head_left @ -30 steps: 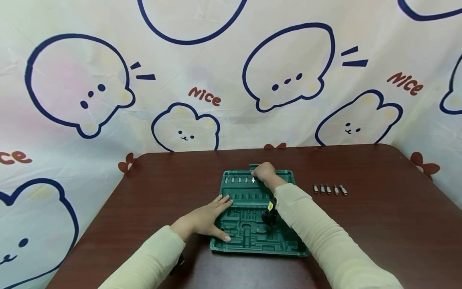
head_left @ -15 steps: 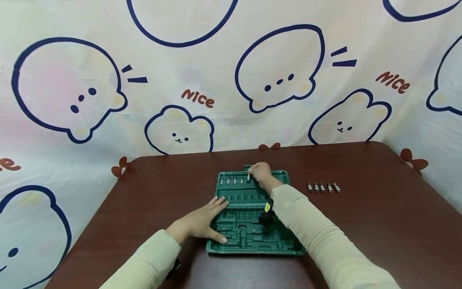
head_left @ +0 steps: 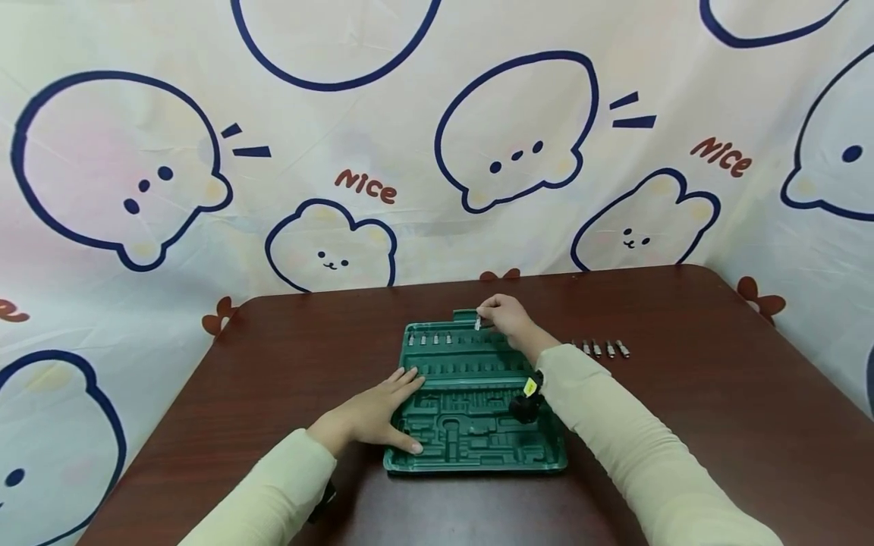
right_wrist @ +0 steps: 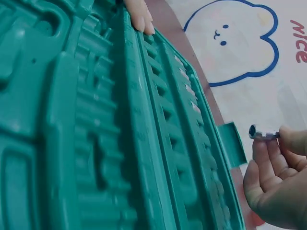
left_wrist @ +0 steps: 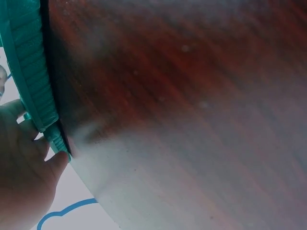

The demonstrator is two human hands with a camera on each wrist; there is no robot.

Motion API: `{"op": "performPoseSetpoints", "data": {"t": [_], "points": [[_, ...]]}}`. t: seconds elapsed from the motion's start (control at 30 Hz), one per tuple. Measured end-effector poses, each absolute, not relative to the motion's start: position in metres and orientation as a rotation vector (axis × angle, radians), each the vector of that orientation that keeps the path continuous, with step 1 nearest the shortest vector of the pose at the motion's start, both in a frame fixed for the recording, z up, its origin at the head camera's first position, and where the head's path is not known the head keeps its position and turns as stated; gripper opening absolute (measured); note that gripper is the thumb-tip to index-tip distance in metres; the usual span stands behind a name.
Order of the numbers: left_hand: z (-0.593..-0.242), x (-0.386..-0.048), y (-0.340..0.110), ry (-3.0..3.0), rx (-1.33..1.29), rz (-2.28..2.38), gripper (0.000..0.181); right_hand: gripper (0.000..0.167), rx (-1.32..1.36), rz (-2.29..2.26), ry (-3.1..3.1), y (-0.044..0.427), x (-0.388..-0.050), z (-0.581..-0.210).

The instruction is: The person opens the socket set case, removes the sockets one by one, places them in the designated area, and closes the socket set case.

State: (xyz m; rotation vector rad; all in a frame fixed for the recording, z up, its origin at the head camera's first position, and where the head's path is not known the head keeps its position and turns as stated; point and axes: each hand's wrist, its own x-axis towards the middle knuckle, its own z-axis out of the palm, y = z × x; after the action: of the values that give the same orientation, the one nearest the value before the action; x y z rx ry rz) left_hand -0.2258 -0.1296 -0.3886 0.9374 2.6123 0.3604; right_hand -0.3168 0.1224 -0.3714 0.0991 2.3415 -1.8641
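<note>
A green moulded tool case (head_left: 478, 385) lies open on the table. My left hand (head_left: 375, 411) rests on its left edge with fingers spread; in the left wrist view, that hand (left_wrist: 24, 175) touches the case's green side (left_wrist: 31, 62). My right hand (head_left: 512, 318) is raised over the case's far edge, thumb and fingertips pinching a small metal socket (head_left: 478, 323). The right wrist view shows this socket (right_wrist: 264, 133) roughly level, its hollow end facing left, beyond the case's latch tab (right_wrist: 232, 143). Several sockets (head_left: 436, 339) sit in the left slots of the far row.
Several more sockets (head_left: 597, 349) stand in a line on the brown table (head_left: 683, 425), right of the case and partly behind the right forearm. A cartoon-printed curtain (head_left: 423, 243) hangs behind the table.
The right hand has lifted a socket up from the far row, moving up and slightly right relative to the case. The left hand stays on the case edge. The head view has shifted slightly.
</note>
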Motion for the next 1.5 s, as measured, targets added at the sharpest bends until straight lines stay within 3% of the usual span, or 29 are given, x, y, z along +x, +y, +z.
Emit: {"op": "performPoseSetpoints", "data": {"t": [0.97,1.5], "points": [[-0.388,-0.227,-0.132,2.589,0.964,0.420,0.098,0.034,0.188,-1.785,2.500,0.259,-0.273,-0.361],[-0.389,-0.228,-0.131,2.599,0.959,0.422,0.099,0.033,0.342,-1.643,2.687,0.328,-0.261,-0.383]]}}
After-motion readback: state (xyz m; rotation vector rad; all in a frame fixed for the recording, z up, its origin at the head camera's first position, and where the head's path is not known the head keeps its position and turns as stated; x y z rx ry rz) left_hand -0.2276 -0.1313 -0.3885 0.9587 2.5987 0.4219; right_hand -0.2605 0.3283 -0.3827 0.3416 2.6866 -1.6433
